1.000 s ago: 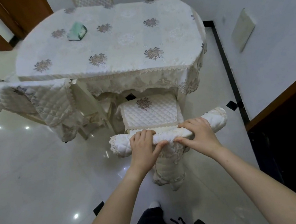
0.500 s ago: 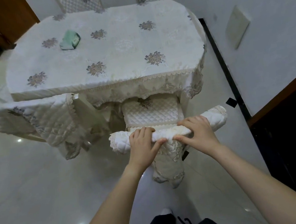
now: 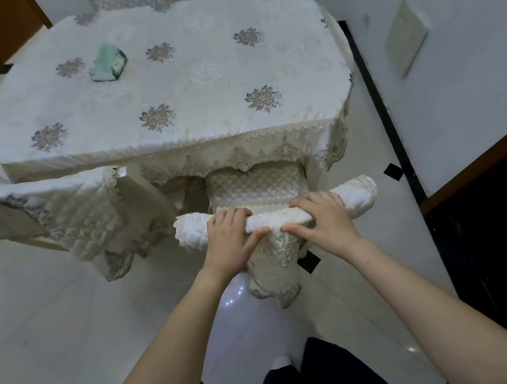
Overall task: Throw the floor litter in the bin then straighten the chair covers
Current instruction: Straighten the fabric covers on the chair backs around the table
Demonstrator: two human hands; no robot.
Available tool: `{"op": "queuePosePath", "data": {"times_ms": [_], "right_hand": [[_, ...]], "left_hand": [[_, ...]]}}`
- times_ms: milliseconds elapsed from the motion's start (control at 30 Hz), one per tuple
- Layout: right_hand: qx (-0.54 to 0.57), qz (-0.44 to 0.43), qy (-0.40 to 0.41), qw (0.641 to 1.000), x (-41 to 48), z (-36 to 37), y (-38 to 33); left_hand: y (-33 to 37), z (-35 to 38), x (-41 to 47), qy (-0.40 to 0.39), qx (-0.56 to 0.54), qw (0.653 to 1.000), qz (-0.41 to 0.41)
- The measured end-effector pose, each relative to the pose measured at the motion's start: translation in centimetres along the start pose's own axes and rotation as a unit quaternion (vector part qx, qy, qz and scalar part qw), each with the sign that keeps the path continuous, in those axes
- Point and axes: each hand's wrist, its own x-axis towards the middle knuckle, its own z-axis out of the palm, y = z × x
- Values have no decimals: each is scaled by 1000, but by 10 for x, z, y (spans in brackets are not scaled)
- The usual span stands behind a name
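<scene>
in the middle of the frame both hands sit on the top rail of the near chair, which is tucked under the table (image 3: pixel 163 83). the left hand (image 3: pixel 231 241) and the right hand (image 3: pixel 319 224) each wrap the padded roll of the chair cover (image 3: pixel 360 197). their fingers curl over its far side and their thumbs press the near side, tips close together above the lace flap (image 3: pixel 274 274) that hangs down the back. no litter shows on the floor (image 3: pixel 53 336) and no bin is in view, so i judge the work is on the second step, straightening covers. the roll looks bunched, so the next move likely calls for smoothing it outward and drawing the flap down evenly. at centre left a second cover (image 3: pixel 81 217) hangs crooked off its chair and probably needs the same.
</scene>
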Motion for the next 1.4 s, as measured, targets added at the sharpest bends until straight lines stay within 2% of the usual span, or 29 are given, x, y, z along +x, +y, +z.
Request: {"op": "queuePosePath", "data": {"times_ms": [167, 300, 567, 733, 1400], "right_hand": [[15, -42, -41, 998, -2, -9, 9], [10, -26, -13, 1000, -8, -16, 23], [100, -9, 27, 995, -3, -9, 33], [119, -6, 29, 992, 7, -5, 40], [121, 18, 24, 992, 113, 7, 47]], "left_hand": [[5, -3, -5, -10, -3, 1000, -19], [24, -2, -14, 61, 0, 996, -60], [39, 5, -14, 85, -91, 978, -165], [39, 7, -6, 124, -121, 969, -175], [-17, 1, 93, 114, -125, 973, -156]]}}
